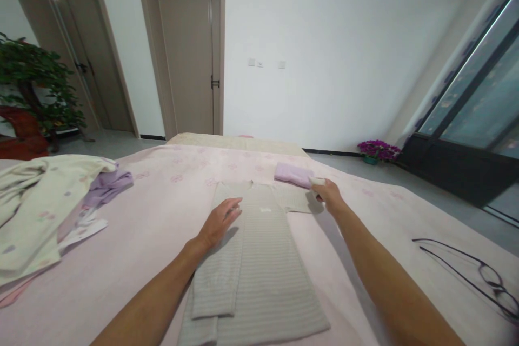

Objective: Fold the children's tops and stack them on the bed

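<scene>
A pale grey-beige striped long-sleeved shirt [267, 259] lies spread on the pink bedsheet, its neckline toward the far side. Its left sleeve is folded down over the body. My left hand [222, 221] hovers at or rests lightly on the shirt near that shoulder, fingers stretched out and holding nothing; contact is unclear. At the far right, my right hand [327, 193] pinches the end of the other sleeve [300, 200], which stretches out sideways from the shirt. Just beyond that sleeve lies a folded lilac cloth [292, 173].
Rumpled clothes [44, 211], cream and lilac, are heaped on the left of the bed [154, 259]. Black-framed glasses [482, 275] lie at the right. Beyond the bed stand a potted plant [32, 81], a closed door [188, 54] and purple flowers [377, 150].
</scene>
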Available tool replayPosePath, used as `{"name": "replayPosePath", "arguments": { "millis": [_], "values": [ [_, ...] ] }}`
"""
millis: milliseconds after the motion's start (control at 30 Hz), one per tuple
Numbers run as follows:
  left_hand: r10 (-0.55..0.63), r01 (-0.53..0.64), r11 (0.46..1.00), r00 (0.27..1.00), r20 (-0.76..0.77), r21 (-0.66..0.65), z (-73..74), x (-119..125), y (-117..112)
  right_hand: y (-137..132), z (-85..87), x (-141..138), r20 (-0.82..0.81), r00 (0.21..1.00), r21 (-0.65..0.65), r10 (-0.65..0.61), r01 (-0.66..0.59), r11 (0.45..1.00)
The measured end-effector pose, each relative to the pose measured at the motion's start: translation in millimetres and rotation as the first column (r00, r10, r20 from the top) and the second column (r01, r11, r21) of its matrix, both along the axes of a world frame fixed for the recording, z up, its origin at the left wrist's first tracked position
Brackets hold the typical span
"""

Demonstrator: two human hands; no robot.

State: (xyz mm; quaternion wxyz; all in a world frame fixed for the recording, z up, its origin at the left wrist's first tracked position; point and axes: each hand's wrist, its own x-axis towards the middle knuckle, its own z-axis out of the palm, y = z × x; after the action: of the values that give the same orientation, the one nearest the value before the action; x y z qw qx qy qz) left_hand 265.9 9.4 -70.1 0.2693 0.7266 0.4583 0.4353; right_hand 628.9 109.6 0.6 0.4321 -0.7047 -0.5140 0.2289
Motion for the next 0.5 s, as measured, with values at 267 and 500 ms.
{"name": "replayPosePath", "arguments": {
  "millis": [267, 500],
  "values": [
    [0.115, 0.263, 0.882, 0.686, 0.718, -0.392, 14.6, -10.6, -1.5, -64.8, 23.2, -153.6, -0.253, 0.597, 0.164, 0.761, -0.749, 0.642],
    [0.297, 0.131, 0.857, 0.665, 0.685, -0.499, 12.6, -3.9, -2.6, -69.5, -23.1, -84.6, 0.207, 0.828, -0.057, 0.521, -0.521, 0.851]
  ]
}}
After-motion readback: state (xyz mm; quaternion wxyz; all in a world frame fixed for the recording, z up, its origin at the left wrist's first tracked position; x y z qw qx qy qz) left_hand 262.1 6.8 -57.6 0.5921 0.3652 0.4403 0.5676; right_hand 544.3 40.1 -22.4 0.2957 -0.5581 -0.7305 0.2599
